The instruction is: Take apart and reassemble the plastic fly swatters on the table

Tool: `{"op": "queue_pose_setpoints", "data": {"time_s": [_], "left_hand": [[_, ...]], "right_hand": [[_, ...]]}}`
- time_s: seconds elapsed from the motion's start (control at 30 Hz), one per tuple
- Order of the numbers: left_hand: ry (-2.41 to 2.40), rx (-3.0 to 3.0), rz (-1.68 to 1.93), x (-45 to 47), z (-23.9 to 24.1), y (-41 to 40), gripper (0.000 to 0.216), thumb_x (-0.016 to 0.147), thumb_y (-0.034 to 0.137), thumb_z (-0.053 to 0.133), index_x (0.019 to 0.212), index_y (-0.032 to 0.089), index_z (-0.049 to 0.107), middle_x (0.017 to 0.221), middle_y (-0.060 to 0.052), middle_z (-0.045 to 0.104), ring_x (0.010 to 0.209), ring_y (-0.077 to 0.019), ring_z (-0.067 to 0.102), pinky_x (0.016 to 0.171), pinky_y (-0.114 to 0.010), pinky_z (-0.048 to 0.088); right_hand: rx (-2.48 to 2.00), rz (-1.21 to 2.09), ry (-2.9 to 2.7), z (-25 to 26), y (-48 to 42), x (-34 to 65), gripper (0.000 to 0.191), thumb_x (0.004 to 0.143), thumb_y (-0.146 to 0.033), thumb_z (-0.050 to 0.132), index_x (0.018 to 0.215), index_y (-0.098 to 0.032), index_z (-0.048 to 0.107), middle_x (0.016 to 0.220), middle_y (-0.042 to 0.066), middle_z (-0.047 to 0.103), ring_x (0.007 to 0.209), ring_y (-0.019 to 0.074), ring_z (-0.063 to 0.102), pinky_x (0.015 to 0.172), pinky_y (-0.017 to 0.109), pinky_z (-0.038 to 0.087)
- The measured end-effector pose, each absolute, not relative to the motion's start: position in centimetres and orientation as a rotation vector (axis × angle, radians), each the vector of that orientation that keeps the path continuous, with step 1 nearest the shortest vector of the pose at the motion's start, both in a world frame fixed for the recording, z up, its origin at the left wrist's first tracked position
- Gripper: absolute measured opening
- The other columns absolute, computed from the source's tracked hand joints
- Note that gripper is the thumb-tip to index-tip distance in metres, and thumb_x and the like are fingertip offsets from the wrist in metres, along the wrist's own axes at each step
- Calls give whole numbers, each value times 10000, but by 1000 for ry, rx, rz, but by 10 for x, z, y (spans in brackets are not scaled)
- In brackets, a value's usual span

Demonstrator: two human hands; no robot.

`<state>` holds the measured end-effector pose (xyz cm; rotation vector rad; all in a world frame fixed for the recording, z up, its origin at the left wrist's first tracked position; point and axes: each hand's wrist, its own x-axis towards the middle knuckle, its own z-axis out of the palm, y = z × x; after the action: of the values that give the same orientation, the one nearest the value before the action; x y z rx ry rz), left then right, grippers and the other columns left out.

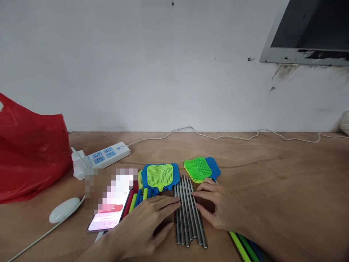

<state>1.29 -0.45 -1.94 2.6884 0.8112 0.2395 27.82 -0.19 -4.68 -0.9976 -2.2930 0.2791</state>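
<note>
Several thin metal rods [188, 211] lie side by side on the wooden table [272, 174], pointing away from me. My left hand [143, 227] lies flat just left of them, fingers stretched out and touching the bundle. My right hand [216, 207] rests on the right side, fingers extended against the rods. Beyond the rods lie fly-swatter heads: a green one on blue [160, 176] at the left and a green one [197, 169] over a blue one [214, 167] at the right. Coloured handles [135, 200] show under my left hand.
A phone [109, 214] with a lit screen lies at the left, beside a white mouse [64, 210]. A white power strip [99, 158] and a red plastic bag [29, 160] sit further left. A white cable [218, 136] runs along the wall. More coloured handles [245, 247] lie under my right forearm.
</note>
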Motion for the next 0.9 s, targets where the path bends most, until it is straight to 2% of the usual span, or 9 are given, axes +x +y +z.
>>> {"op": "queue_pose_setpoints", "data": {"time_s": [0.23,0.5,0.7,0.9], "left_hand": [[824,2658,254,13,-16,-4,584,877,156,558,1446,246,460,1443,-81,559,1298,-269,549,1076,-459,480],[757,2642,325,16,-13,-5,578,855,123,566,1405,289,506,1404,-47,596,1234,-258,598,1053,-430,499],[755,2657,377,18,-12,-5,522,880,116,552,1375,281,530,1352,-44,629,1211,-248,599,1045,-420,497],[791,2682,380,17,-19,-5,510,901,138,550,1394,263,517,1401,-72,587,1264,-266,562,1064,-456,482]], "right_hand": [[-944,312,-2284,-46,-4,278,271,833,-134,597,1063,-194,727,891,78,689,857,230,607,795,395,513],[-815,303,-2282,-43,-3,277,234,843,-117,565,977,-184,746,817,75,710,769,215,589,709,367,510],[-884,252,-2295,-45,-3,278,208,864,-110,570,962,-182,739,831,71,707,797,212,607,732,359,514],[-953,224,-2337,-47,-1,280,254,877,-131,571,1076,-193,717,904,76,700,869,224,622,800,383,534]]}}
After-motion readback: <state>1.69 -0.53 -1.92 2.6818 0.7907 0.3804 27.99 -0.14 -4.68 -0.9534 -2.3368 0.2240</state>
